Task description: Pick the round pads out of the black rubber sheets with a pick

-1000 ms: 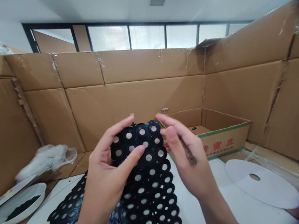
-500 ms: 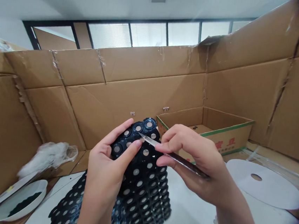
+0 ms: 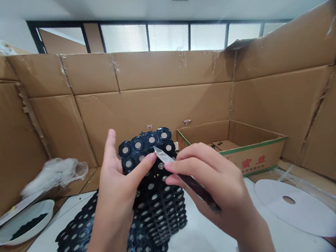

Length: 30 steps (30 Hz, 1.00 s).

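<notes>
My left hand [image 3: 120,188] grips the edge of a black moulded sheet [image 3: 160,208], thumb on its face and index finger raised. Rows of round raised rings with pale centres cover the sheet, which hangs down and folds onto the white tabletop. Between the fingers of my right hand [image 3: 213,174] is a slim pointed tool [image 3: 199,188] with a silver tip and dark handle; its exact kind does not show clearly. That tip touches or nearly touches the sheet beside my left thumb. My left fingers behind the sheet are hidden.
An open cardboard box [image 3: 257,148] with a few small black rings stands behind my right hand. At right lies a white disc [image 3: 296,207] with a hole. At left are a white bowl [image 3: 45,211] of dark material and a crumpled plastic bag [image 3: 54,176]. Cardboard walls [image 3: 160,85] enclose the table.
The sheet's upper part has shifted slightly left and tilted more towards me. My left index finger has lifted off the sheet. My right hand and the tool have moved a little left.
</notes>
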Tool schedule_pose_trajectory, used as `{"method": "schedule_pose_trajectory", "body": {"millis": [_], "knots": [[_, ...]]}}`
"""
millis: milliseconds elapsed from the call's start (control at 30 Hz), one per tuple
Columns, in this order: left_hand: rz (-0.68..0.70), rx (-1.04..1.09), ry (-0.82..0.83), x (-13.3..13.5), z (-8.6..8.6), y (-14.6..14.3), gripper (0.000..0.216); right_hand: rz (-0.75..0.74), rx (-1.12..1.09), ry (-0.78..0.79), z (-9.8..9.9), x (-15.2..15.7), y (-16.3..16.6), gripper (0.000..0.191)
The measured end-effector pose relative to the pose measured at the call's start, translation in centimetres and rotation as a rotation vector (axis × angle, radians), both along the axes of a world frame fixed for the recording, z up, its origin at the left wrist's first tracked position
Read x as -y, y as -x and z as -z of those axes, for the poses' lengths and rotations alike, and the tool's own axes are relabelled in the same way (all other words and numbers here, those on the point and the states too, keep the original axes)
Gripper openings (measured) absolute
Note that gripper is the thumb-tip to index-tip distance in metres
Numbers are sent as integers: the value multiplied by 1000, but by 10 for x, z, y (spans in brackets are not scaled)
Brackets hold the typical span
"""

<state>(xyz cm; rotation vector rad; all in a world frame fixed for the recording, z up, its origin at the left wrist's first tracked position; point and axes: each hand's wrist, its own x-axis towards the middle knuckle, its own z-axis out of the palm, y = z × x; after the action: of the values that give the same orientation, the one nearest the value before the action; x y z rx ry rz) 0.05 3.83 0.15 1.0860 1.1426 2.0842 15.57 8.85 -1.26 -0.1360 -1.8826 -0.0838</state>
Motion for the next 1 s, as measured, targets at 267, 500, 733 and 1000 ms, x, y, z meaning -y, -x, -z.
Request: {"method": "schedule_pose_trajectory", "body": {"millis": [267, 500, 733, 1000], "knots": [[204, 170, -37, -8, 4, -2, 17, 35, -217, -78, 12, -5, 21, 17], [217, 93, -50, -14, 13, -8, 17, 123, -387, -208, 22, -24, 35, 16], [130, -252, -65, -18, 18, 7, 26, 50, -389, -320, 32, -45, 50, 13], [-18, -628, -49, -15, 15, 16, 32, 140, -492, -343, 35, -40, 64, 12]]}}
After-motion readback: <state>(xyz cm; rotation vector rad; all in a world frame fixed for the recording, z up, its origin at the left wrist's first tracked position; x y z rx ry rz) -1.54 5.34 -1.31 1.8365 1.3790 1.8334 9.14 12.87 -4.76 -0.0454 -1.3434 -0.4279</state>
